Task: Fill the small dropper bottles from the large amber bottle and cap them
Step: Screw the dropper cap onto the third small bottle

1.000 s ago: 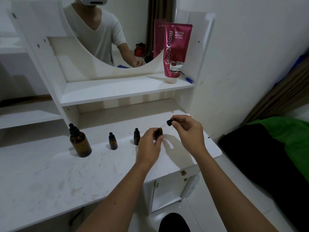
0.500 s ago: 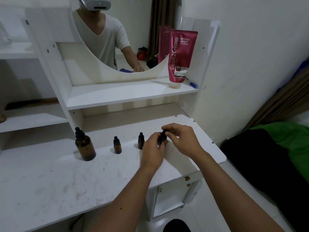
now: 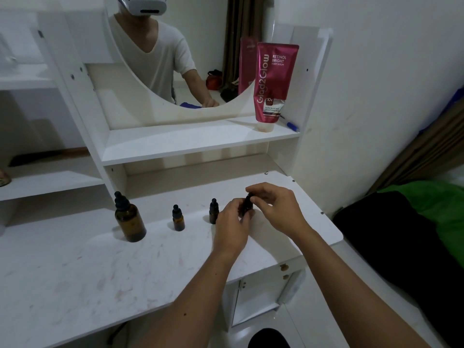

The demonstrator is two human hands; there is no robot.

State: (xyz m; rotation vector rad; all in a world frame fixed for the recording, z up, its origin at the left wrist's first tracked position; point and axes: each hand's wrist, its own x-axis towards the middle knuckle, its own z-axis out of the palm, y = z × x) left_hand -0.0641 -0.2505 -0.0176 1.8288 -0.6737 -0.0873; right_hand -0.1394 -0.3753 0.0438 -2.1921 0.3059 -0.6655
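Dropper bottle (image 3: 246, 206) — left hand (image 3: 232, 223) holds, right hand (image 3: 278, 209) pinches cap.

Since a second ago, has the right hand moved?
Yes. The right hand came in toward the left hand, bringing the dropper cap onto the small bottle.

White tabletop (image 3: 75, 285) carries large amber bottle (image 3: 130, 221), apparently three small bottles (image 3: 178, 218).

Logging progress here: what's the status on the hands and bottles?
Left hand grips small bottle; right hand pinches its dropper cap. Two small bottles and large amber bottle stand capped, left. Nothing obstructing.
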